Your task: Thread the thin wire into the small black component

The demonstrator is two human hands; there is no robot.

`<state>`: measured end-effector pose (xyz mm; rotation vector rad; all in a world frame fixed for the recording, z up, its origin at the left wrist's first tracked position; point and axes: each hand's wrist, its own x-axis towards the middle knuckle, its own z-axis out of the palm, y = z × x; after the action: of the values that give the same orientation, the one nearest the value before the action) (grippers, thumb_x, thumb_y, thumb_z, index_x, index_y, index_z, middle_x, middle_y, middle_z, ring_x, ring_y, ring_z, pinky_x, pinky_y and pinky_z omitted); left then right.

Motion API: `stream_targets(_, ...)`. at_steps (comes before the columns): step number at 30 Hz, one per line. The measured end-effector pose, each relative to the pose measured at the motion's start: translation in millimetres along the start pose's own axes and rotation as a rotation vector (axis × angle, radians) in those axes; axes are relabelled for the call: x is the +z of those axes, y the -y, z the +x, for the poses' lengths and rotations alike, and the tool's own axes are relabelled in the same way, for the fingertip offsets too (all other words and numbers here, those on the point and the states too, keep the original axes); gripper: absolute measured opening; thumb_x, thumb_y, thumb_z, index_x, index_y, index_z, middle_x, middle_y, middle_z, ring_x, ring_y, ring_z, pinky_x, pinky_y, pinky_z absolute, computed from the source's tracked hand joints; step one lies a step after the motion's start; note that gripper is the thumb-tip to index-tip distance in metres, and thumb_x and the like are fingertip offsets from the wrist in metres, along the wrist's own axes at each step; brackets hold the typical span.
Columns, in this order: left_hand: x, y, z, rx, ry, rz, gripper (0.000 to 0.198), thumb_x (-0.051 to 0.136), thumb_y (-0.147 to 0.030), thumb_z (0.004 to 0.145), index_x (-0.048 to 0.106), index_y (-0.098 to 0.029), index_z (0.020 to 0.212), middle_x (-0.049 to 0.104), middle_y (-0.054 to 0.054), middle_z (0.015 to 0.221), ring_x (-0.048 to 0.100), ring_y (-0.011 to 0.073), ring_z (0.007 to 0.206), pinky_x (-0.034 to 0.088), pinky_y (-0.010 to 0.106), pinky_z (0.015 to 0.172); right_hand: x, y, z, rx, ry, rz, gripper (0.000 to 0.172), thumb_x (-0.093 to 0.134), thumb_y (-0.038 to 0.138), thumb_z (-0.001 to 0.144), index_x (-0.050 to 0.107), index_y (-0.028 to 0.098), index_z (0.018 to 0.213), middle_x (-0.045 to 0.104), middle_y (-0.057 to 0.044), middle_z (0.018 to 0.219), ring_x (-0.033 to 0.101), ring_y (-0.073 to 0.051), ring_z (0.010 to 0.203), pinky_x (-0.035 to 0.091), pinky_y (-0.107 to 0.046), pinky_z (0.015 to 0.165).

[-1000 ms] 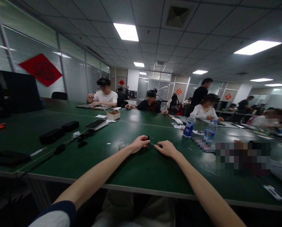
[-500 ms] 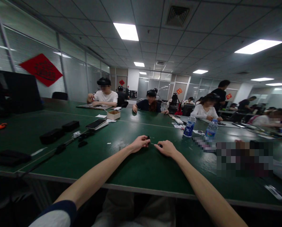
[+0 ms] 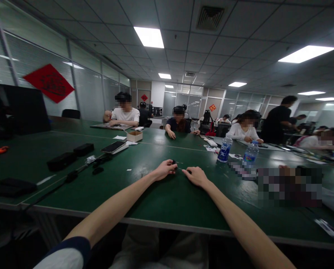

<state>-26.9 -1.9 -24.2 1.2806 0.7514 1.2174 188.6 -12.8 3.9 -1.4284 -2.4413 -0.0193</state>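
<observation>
I'm leaning over a long dark-green workbench [image 3: 155, 201] in a wide office room with a tiled ceiling, a square vent [image 3: 210, 18], and bright panel lights. Slatted glass partitions [image 3: 88, 93] run along the left side, with a red diamond banner [image 3: 48, 83] hanging on them. My left hand [image 3: 164, 170] is closed in a pinch around a small black piece [image 3: 174, 162], which sits just above the green surface in front of me. My right hand [image 3: 196, 176] lies close beside it, fingers curled, and a thin pale strand [image 3: 180, 168] runs between the two hands. It's too fine to tell whether my right fingers grip it. To my left are a phone on a white stand [image 3: 113, 147], black cases [image 3: 61, 161], a black cable [image 3: 71, 176], and an orange tool [image 3: 2, 150]. Ahead sits an open cardboard box [image 3: 134, 136], and two water bottles [image 3: 224, 148] [image 3: 250, 152] stand to the right. A pixelated patch [image 3: 290, 186] hides whatever is on the bench at my right. Seated co-workers [image 3: 124, 112] [image 3: 244, 130] line the far side, and a person in black [image 3: 276, 119] stands beyond them.
</observation>
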Motion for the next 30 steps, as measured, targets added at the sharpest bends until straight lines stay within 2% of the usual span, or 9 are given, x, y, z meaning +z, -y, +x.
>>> stream_targets(19,5.1,-8,-6,-0.029,-0.031,-0.002,0.035,0.072,-0.034,0.070,0.055,-0.013,0.091,0.058,0.008,0.089,0.057,0.0125,0.076,0.046,0.027,0.066,5,2,0,0.038,-0.072,0.035,0.059,0.028,0.067,0.087,0.069,0.024,0.089,0.068,-0.006,0.086,0.061,-0.019,0.078,0.040,-0.025,0.066)
stream_targets(22,7.6,-8,-8,-0.018,0.023,0.056,0.034,0.071,-0.035,0.071,0.056,-0.012,0.091,0.059,0.007,0.087,0.058,0.0120,0.074,0.046,0.027,0.066,5,3,2,0.053,-0.139,0.075,0.059,0.026,0.063,0.090,0.068,0.023,0.086,0.069,-0.006,0.084,0.061,-0.018,0.076,0.040,-0.025,0.067)
stream_targets(26,14.2,-10,-12,-0.019,0.180,0.209,0.033,0.072,-0.031,0.070,0.059,-0.011,0.091,0.062,0.007,0.082,0.058,0.0127,0.071,0.045,0.027,0.066,-3,1,6,0.112,-0.265,0.103,0.061,0.019,0.058,0.093,0.067,0.021,0.086,0.069,-0.007,0.083,0.061,-0.017,0.076,0.039,-0.024,0.070)
stream_targets(28,16.9,-11,-13,-0.019,0.177,0.224,0.032,0.072,-0.031,0.070,0.059,-0.011,0.092,0.062,0.007,0.083,0.058,0.0129,0.070,0.045,0.027,0.065,-10,-3,6,0.105,-0.283,0.084,0.061,0.019,0.058,0.093,0.067,0.021,0.088,0.068,-0.006,0.083,0.061,-0.018,0.076,0.039,-0.025,0.069)
stream_targets(30,17.8,-13,-13,-0.033,0.133,0.187,0.032,0.071,-0.033,0.071,0.059,-0.011,0.093,0.062,0.008,0.085,0.059,0.0125,0.070,0.045,0.027,0.065,-16,-6,4,0.074,-0.242,0.066,0.060,0.020,0.060,0.092,0.067,0.021,0.090,0.068,-0.006,0.082,0.061,-0.017,0.074,0.039,-0.024,0.068)
